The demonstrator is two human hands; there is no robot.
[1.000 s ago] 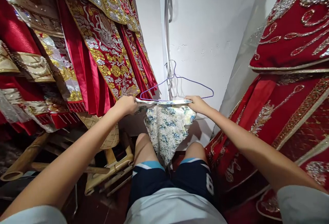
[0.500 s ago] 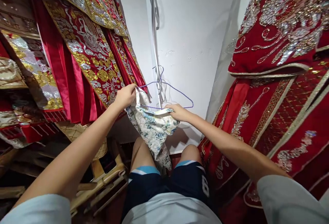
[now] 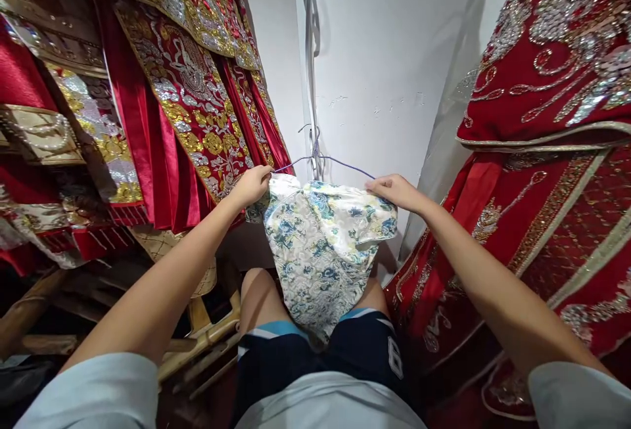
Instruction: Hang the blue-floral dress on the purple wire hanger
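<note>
Costumes in red and gold (image 3: 197,87) fill our left side, and a beaded red garment (image 3: 552,179) stands on our right, with a white wall (image 3: 389,41) between them. Low on the left we see part of a bamboo frame (image 3: 217,339). Before us, in front of the wall, is the floral garment (image 3: 320,251), spread by its upper edge, its lower end hanging over our dark shorts (image 3: 367,350). We judge it light and limp: the cloth falls in soft folds and narrows downward, so it likely wants support at two points rather than one. Its faint sheen suggests a smooth, rather slippery surface — we would pinch firmly and stay clear of the beads, which could snag it. At its top edge shows a thin purple hanger (image 3: 348,164), probably stiff wire; we cannot tell whether its shoulders sit inside the cloth. Our right grip (image 3: 397,192) is closed on the upper right corner, and our left grip (image 3: 252,186) pinches the upper left — sound places to hold, since the weight hangs evenly between. Smallest is the white band (image 3: 286,184) near the left grip; it looks delicate, so fingertip pressure should do.
</note>
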